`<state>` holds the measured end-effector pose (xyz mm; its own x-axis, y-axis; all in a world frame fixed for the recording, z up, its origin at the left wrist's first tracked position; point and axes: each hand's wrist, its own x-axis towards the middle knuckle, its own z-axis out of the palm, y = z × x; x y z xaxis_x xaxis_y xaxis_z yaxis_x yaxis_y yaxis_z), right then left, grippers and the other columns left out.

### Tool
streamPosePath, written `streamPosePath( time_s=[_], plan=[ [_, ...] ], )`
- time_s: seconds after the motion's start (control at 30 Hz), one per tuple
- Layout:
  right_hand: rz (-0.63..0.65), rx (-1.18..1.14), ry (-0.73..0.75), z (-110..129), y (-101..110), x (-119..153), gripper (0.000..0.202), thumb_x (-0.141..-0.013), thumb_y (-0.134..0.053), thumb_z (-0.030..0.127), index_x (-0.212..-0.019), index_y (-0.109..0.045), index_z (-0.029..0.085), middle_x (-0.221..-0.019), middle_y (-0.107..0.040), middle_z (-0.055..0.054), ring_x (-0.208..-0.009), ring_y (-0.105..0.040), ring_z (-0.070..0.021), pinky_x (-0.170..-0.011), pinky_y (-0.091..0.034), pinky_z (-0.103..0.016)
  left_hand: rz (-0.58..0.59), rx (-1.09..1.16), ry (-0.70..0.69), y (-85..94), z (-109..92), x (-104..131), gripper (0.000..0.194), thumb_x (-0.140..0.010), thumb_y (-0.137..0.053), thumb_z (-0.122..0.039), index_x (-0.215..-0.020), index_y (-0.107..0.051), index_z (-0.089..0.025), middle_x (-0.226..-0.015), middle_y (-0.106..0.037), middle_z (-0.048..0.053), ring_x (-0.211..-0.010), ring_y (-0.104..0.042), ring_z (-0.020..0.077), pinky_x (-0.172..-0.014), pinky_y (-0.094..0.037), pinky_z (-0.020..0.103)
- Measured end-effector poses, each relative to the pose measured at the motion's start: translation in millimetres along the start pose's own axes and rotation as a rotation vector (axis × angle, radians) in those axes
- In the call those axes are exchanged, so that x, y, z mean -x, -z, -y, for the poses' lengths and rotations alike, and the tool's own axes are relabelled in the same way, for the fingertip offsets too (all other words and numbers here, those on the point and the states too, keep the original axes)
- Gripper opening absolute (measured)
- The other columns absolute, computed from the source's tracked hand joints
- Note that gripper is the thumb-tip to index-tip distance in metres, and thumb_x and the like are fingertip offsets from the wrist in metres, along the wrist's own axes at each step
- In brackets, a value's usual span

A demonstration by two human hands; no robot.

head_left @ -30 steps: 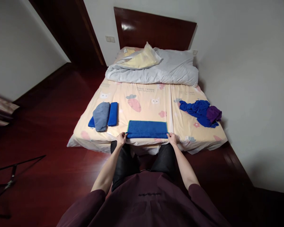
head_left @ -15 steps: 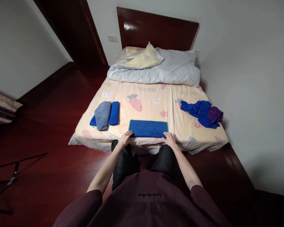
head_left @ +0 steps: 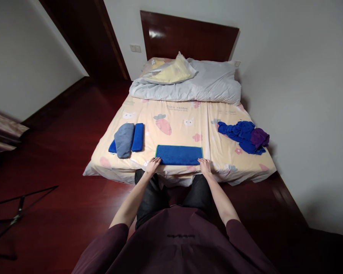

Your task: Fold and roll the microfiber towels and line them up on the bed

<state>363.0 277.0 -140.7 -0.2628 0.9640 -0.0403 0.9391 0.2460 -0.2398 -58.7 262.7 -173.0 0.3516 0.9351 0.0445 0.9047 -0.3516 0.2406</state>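
A blue cloth (head_left: 178, 155) with a green edge lies folded into a wide rectangle near the front edge of the bed. My left hand (head_left: 153, 165) grips its front left corner, and my right hand (head_left: 205, 166) grips its front right corner. To the left lie a folded blue cloth (head_left: 138, 137) and a grey-blue folded cloth (head_left: 124, 140), which rests partly over another blue one (head_left: 112, 147). On the right is a crumpled heap of blue cloths (head_left: 240, 133) with a purple cloth (head_left: 259, 138) on it.
The bed (head_left: 177, 127) has a patterned sheet. A rolled-back grey quilt (head_left: 214, 78) and a yellow pillow (head_left: 174, 72) lie by the dark headboard (head_left: 188, 36). A black metal stand (head_left: 20, 203) is on the floor at left.
The front edge of the blue cloth has shifted very slightly away from me. My hands remain at its two front corners; the other cloths have not moved.
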Motion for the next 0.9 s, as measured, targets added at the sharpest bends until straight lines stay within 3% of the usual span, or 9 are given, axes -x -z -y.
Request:
streamPosePath(
  time_s=[0.3,0.43,0.73,0.9],
  plan=[
    [0.028,-0.056,0.021,-13.5,5.9,0.6,0.055,-0.093,-0.045,0.000,-0.133,-0.074,0.026,-0.138,-0.072,-0.008,-0.133,-0.061,-0.0236,-0.116,-0.040,-0.043,0.076,0.048,-0.017,20.4,3.1,5.2,0.056,-0.084,-0.049,0.000,-0.135,-0.068,-0.014,-0.145,-0.064,0.019,-0.136,-0.061,0.0276,-0.120,-0.042,0.045],
    [0.010,-0.118,-0.007,-19.6,10.8,1.1,0.052,-0.090,-0.051,0.000,-0.128,-0.076,0.024,-0.129,-0.076,-0.008,-0.124,-0.067,-0.0233,-0.115,-0.044,-0.039,0.082,0.097,0.038,31.1,5.9,1.1,0.053,-0.082,-0.050,-0.002,-0.128,-0.072,-0.016,-0.130,-0.074,0.016,-0.120,-0.071,0.0264,-0.114,-0.048,0.041],
    [-0.143,-0.512,-0.134,-44.3,0.2,1.9,0.022,-0.088,-0.067,0.025,-0.105,-0.081,0.020,-0.102,-0.082,-0.009,-0.083,-0.074,-0.0217,-0.089,-0.060,-0.036,-0.044,0.516,0.300,39.9,22.3,4.1,0.028,-0.083,-0.055,-0.022,-0.103,-0.074,-0.017,-0.087,-0.079,0.007,-0.087,-0.074,0.0246,-0.084,-0.058,0.033],
    [-0.184,-0.606,-0.140,-50.8,-5.3,-1.4,0.021,-0.086,-0.069,0.035,-0.098,-0.079,0.021,-0.099,-0.081,-0.010,-0.090,-0.075,-0.0254,-0.090,-0.059,-0.038,-0.084,0.570,0.364,40.2,21.2,4.8,0.021,-0.083,-0.057,-0.025,-0.098,-0.071,-0.018,-0.086,-0.077,0.007,-0.084,-0.072,0.0240,-0.082,-0.056,0.033]
  ],
)
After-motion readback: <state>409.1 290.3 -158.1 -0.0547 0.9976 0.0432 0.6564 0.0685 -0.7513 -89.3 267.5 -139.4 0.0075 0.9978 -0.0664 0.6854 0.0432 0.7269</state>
